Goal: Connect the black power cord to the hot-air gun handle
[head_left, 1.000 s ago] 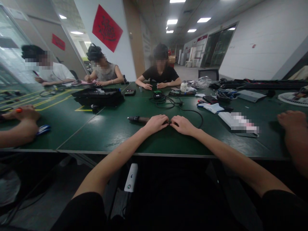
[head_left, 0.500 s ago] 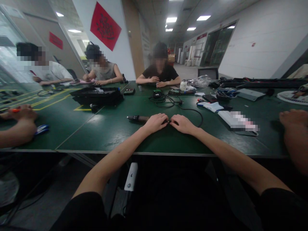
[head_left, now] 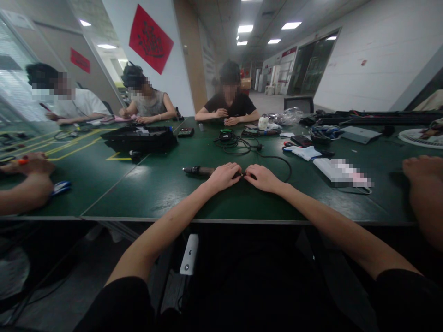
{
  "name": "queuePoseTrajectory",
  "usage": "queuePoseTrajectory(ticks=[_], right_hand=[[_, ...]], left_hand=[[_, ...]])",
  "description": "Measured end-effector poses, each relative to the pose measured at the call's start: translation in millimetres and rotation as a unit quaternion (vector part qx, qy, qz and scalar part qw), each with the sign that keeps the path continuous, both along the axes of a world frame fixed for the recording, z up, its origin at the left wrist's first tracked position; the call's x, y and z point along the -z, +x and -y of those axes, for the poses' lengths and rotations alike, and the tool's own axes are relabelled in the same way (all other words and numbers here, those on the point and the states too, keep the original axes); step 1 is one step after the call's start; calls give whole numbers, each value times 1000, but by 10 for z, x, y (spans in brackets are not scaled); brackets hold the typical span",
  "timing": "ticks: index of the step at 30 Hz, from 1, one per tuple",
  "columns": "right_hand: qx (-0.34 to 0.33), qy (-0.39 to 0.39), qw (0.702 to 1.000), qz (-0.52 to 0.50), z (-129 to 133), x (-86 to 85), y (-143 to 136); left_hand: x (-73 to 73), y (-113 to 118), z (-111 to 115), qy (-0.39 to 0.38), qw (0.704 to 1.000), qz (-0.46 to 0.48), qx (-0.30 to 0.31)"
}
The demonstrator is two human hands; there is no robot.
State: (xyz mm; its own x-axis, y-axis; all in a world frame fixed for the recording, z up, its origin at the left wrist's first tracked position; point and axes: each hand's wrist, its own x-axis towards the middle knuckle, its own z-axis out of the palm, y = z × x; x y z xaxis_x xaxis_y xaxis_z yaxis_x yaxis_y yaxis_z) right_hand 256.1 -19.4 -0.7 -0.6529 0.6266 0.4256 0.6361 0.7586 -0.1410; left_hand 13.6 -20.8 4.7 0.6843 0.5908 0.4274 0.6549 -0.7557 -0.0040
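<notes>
On the green table (head_left: 159, 198), my left hand (head_left: 225, 176) is closed around the rear part of a dark tool (head_left: 197, 170), whose narrow tip points left. My right hand (head_left: 262, 177) is close beside it on the right, its fingers bent and pressed together. Between my fingertips a small dark piece (head_left: 242, 174) shows a bright spot; it is too small to name. What my right fingers hold is mostly hidden. A black cable (head_left: 285, 162) curves from a coil beyond my hands down to behind my right hand.
A black tray (head_left: 140, 138) stands at the back left. Gloves (head_left: 302, 152) and a white packet (head_left: 332, 173) lie to the right. Other people's arms rest at both sides, with a person (head_left: 230, 99) opposite. The table's front edge (head_left: 242, 221) is near my forearms.
The small piece between my fingertips now shows a yellowish spot and looks slightly turned. My hands have barely moved.
</notes>
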Motion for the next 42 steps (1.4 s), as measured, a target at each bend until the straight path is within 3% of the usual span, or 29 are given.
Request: queuePoseTrajectory(ticks=[42], right_hand=[[1,-4,1000,-2,1,0,-10]], left_hand=[[14,19,-1,13,1000,-23,10]])
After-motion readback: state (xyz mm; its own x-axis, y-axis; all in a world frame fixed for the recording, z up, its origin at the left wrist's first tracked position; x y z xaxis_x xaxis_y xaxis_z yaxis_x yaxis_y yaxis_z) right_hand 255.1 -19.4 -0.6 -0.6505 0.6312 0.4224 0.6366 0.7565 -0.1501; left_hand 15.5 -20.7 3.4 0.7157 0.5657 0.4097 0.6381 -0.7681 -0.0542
